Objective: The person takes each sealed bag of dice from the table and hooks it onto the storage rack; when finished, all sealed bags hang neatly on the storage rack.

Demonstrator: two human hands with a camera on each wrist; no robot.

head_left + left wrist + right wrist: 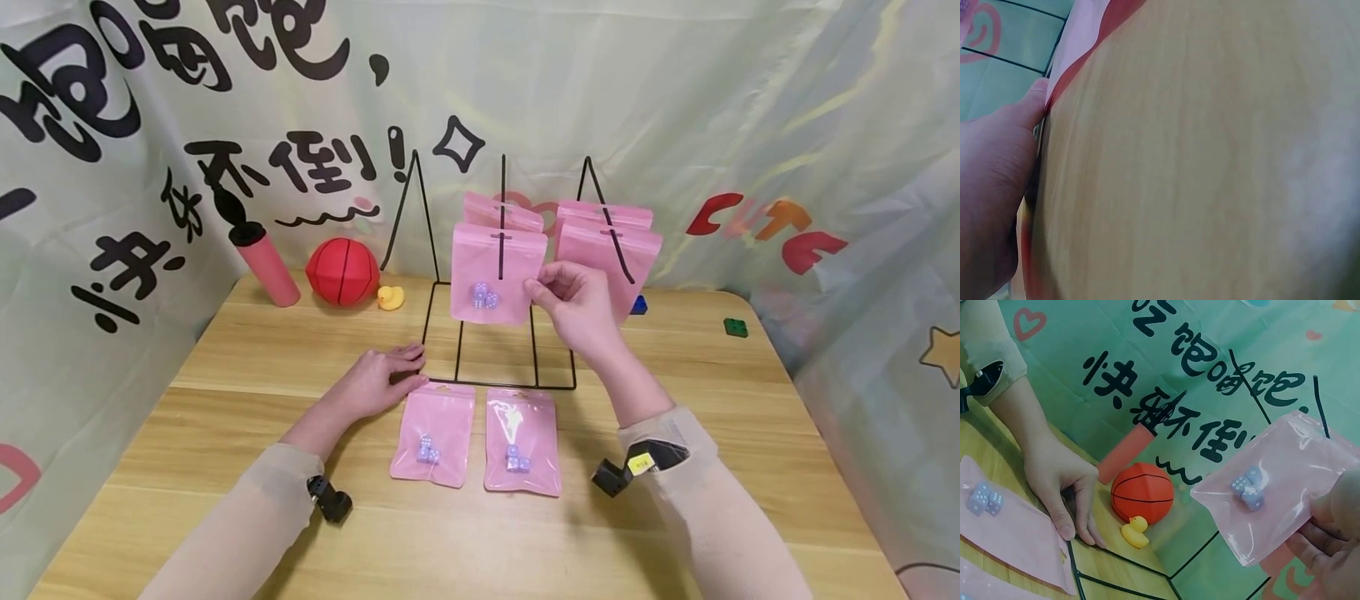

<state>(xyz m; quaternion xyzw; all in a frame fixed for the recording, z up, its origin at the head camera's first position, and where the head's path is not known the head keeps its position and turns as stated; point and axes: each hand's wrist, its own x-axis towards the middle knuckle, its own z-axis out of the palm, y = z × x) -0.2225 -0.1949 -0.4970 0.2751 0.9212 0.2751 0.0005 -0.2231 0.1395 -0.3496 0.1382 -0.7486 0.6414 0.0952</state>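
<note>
A black wire display rack point(517, 387) stands on the table with pink zip bags hanging from its hooks. My right hand point(581, 304) pinches the right edge of the front pink bag point(498, 250) on the middle hook, with pale purple dice point(1249, 487) inside. More pink bags point(600, 233) hang on the right hook, partly behind that hand. At the rack's front left corner, my left hand point(378, 379) holds the wire between thumb and fingers. Two dice bags lie in front: a left bag point(446, 417) close to my left thumb and a right bag point(536, 425).
Behind to the left stand a pink cylinder with a black top point(266, 267), a red toy basketball point(342, 272) and a yellow rubber duck point(391, 297). A green block point(735, 327) and a blue block point(639, 306) lie at right. A printed cloth hangs behind the table.
</note>
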